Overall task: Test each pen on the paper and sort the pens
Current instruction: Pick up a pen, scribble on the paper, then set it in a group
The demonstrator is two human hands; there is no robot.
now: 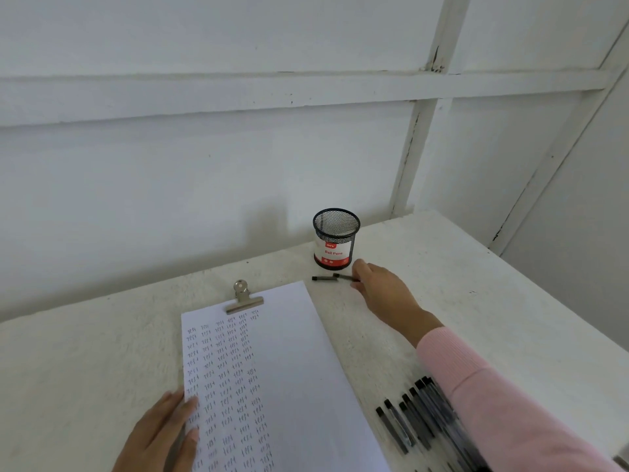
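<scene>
Black pen (343,276) against right hand (381,289), grip unclear; left hand (163,434) flat on paper (289,369).

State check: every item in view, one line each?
Cup: upright, no pens showing.
Paper: clipped, left part written on.
Pen: on table, pinched by right hand.
Pen pile: lying flat.
Left hand: flat on paper's edge.
</scene>
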